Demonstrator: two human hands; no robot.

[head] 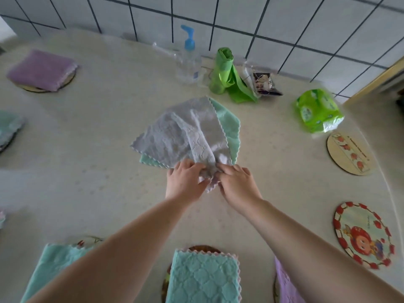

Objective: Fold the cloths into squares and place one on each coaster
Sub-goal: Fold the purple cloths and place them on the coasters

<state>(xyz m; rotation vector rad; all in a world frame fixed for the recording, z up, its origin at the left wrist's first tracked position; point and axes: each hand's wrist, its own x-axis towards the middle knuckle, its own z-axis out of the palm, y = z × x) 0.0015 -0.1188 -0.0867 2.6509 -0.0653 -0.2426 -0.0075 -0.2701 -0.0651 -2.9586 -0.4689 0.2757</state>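
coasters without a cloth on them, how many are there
2, both on the right of the counter: the fruit-print coaster near the green tissue pack, and the red-rimmed cartoon coaster nearer the person. More may lie out of view beyond the frame edges.

Cloths and coasters ringed around the counter

Loose cloth [185,134] lies centre; folded cloth [204,278] before it, seemingly on a coaster [203,248]; bare coasters [347,153] right.

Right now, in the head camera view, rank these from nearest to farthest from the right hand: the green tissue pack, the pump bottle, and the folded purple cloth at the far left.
Measured from the right hand:
1. Green tissue pack, back right on the counter.
2. Pump bottle, at the back by the tiled wall; the first two are not far apart.
3. Folded purple cloth, far back left on its coaster, clearly farthest.
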